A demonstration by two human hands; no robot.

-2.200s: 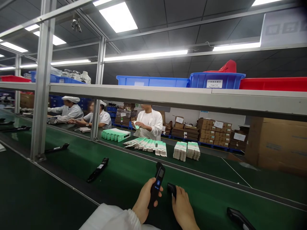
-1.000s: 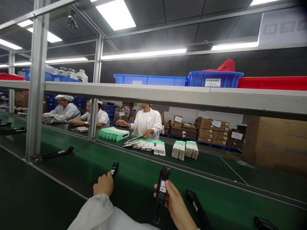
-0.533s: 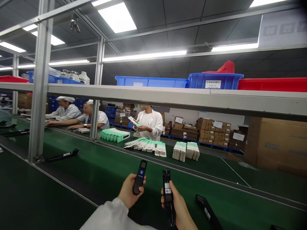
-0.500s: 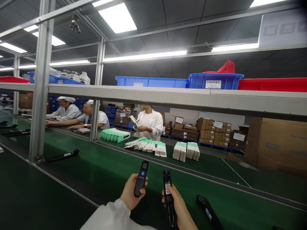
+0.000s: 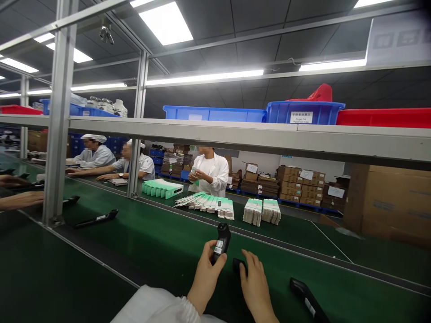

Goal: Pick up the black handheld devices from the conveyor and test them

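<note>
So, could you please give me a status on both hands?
Left hand gripping black device. Right hand at second device, grip partly hidden. Third device lies farther right, apart.

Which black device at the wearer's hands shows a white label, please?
The angled black plastic device in the left hand; the half-hidden one at the right hand shows none.

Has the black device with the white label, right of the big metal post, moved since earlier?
Yes, the black device now lies farther right of the metal post.
</note>
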